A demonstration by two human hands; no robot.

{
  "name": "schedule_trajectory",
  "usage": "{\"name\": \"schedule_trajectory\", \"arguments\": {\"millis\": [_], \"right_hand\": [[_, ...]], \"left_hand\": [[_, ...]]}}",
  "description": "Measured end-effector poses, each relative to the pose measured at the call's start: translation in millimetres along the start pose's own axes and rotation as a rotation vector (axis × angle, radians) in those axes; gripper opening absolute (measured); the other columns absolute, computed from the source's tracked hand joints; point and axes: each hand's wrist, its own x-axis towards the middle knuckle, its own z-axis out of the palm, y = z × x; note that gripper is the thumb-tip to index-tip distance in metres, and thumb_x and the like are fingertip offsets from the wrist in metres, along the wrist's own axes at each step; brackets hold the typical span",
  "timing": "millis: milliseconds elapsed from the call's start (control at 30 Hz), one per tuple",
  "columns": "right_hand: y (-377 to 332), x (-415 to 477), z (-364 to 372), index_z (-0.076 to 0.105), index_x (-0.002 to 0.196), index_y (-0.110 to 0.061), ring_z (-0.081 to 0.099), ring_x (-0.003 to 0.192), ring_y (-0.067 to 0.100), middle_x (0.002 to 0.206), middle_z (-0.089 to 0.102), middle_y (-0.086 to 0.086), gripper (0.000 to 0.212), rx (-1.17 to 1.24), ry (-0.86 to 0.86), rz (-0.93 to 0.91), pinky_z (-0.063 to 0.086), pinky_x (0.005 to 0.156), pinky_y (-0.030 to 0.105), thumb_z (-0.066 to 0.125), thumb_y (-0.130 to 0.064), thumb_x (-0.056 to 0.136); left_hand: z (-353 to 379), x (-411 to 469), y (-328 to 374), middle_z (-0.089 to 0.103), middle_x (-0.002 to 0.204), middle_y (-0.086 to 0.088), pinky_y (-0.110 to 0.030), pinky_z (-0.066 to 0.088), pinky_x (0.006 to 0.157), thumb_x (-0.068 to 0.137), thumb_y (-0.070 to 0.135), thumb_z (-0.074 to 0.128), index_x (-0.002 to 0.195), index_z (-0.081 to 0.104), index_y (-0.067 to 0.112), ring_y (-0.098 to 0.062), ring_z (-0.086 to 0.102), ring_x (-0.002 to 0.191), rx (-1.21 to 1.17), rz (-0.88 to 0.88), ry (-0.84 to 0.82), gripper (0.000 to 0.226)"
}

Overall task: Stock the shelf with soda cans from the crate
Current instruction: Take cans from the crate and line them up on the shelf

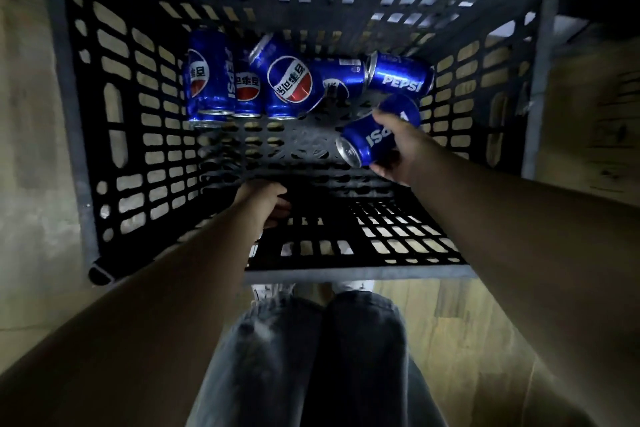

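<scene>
The can you are after is already in your right hand, low inside the crate and towards its right wall. Your fingers wrap over the top of the can and your thumb comes under it, so the hand is curled round the can's body. The can is tilted, its long axis running on a slant: the silver end points down towards the crate's near wall and the other end points up and back towards the far right corner. Your right hand is the nearer one by far. Your left hand sits low against the inside of the crate's near wall, left of centre, well apart from the can. Its fingers curl into shadow there, and you cannot tell whether they hook the wall or hold nothing.

The coming move looks like a lift straight up and out over the rim. Judge it by the slant: you will probably want to turn the can upright as it rises so it can stand on the shelf.

Five loose cans are left in the crate, bunched along its far wall. Three on the left show silver ends towards the near wall, while two on the right lie more crosswise, the rightmost just beside the can you hold. The middle of the crate's floor shows only bare lattice.

Outside the crate, your legs stand at its near wall on a wooden floor. No shelf can be made out here.
</scene>
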Motion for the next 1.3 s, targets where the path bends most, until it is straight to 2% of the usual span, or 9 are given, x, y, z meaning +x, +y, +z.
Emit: {"name": "schedule_trajectory", "arguments": {"millis": [133,233,333,533,700,800,867,1100,1300], "right_hand": [[6.8,-32.4,-6.1,0.054,0.119,-0.014,0.064,0.094,0.02,0.113,0.064,0.005,0.058,-0.058,-0.031,-0.01,0.053,0.061,0.03,0.079,-0.038,0.073],[9.0,-57.2,-13.3,0.053,0.118,-0.013,0.065,0.092,0.022,0.111,0.064,0.006,0.059,-0.063,-0.042,-0.016,0.056,0.063,0.032,0.081,-0.034,0.07],[11.8,-82.1,-18.5,0.054,0.12,-0.014,0.066,0.089,0.021,0.109,0.066,0.006,0.062,-0.085,-0.049,-0.031,0.056,0.065,0.032,0.083,-0.033,0.068],[15.6,-137.7,-33.5,0.051,0.124,-0.013,0.065,0.09,0.02,0.11,0.066,0.007,0.064,-0.125,-0.078,-0.078,0.055,0.067,0.032,0.082,-0.029,0.07],[16.8,-195.5,-46.3,0.051,0.125,-0.013,0.065,0.093,0.022,0.112,0.066,0.008,0.062,-0.12,-0.127,-0.096,0.054,0.063,0.03,0.081,-0.027,0.072],[16.2,-232.7,-54.0,0.054,0.122,-0.011,0.065,0.094,0.024,0.112,0.066,0.01,0.058,-0.166,-0.141,-0.106,0.055,0.067,0.033,0.081,-0.025,0.072],[14.8,-260.5,-60.0,0.056,0.12,-0.011,0.066,0.09,0.023,0.109,0.067,0.01,0.054,-0.195,-0.163,-0.124,0.055,0.063,0.031,0.08,-0.024,0.073],[13.5,-333.9,-75.3,0.055,0.121,-0.012,0.065,0.093,0.024,0.112,0.066,0.01,0.057,-0.281,-0.167,-0.255,0.054,0.062,0.028,0.081,-0.023,0.072],[1.5,-383.5,-80.8,0.056,0.122,-0.013,0.066,0.098,0.028,0.112,0.067,0.01,0.059,-0.307,-0.204,-0.362,0.057,0.082,0.044,0.083,-0.022,0.069]], "left_hand": [[-1.1,-35.1,-2.9,0.067,0.092,-0.013,-0.026,0.041,0.054,0.096,0.011,0.048,0.121,0.055,0.0,-0.016,0.06,0.059,0.038,0.007,0.004,0.028],[-4.5,-60.1,0.6,0.06,0.124,-0.02,-0.022,0.046,0.058,0.1,0.007,0.037,0.131,0.049,-0.001,-0.027,0.064,0.101,0.11,-0.004,-0.02,0.034],[-8.1,-89.9,7.7,0.049,0.137,-0.023,-0.028,0.042,0.097,0.104,0.012,0.022,0.14,0.036,0.0,-0.032,0.047,0.127,0.129,-0.024,-0.078,0.04],[-13.7,-148.2,14.8,0.063,0.113,-0.019,-0.036,0.041,0.089,0.102,0.016,0.035,0.13,0.049,0.001,-0.029,0.057,0.112,0.045,-0.024,-0.035,0.034],[-16.6,-203.7,16.5,0.056,0.129,-0.019,-0.035,0.042,0.09,0.102,0.017,0.033,0.124,0.052,0.003,-0.029,0.056,0.116,0.049,-0.024,-0.051,0.032],[-16.2,-237.9,17.3,0.062,0.119,-0.017,-0.028,0.043,0.063,0.1,0.017,0.038,0.089,0.055,0.006,-0.022,0.06,0.078,0.081,-0.004,-0.033,0.024],[-16.4,-259.8,18.9,0.065,0.108,-0.017,-0.028,0.042,0.06,0.1,0.017,0.04,0.09,0.056,0.006,-0.017,0.056,0.067,0.085,0.016,-0.02,0.022],[-15.2,-336.8,37.7,0.066,0.089,-0.008,-0.031,0.046,0.074,0.101,0.018,0.036,0.125,0.053,0.003,-0.018,0.06,0.074,0.182,0.12,-0.022,0.033],[-28.6,-397.8,56.6,0.063,0.12,-0.017,-0.034,0.044,0.085,0.102,0.019,0.034,0.126,0.05,0.0,-0.026,0.061,0.109,0.257,0.154,-0.027,0.034]]}}
